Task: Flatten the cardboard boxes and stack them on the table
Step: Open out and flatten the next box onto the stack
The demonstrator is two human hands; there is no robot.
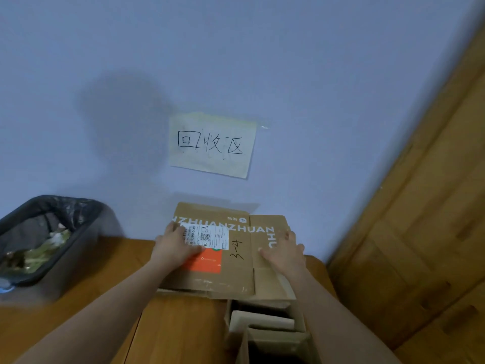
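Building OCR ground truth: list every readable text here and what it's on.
"回收区": handwritten on the paper sign on the wall.
"ZHUANZHUAN": white print on the flattened cardboard box, continuing round its side.
"3-4": handwritten on the same box.
Shipping label: code and print too small to read.
Orange patch: text blurred.

Bare counter [181, 327] left of open box [265, 332] — free. Bin [49, 240] blocks far left; wall [236, 61] behind; wooden door [420, 232] right.

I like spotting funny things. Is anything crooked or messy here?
Mostly tidy. The flattened box lies flat under both hands, but its printed letters read upside down from here. The paper sign on the wall hangs slightly tilted.
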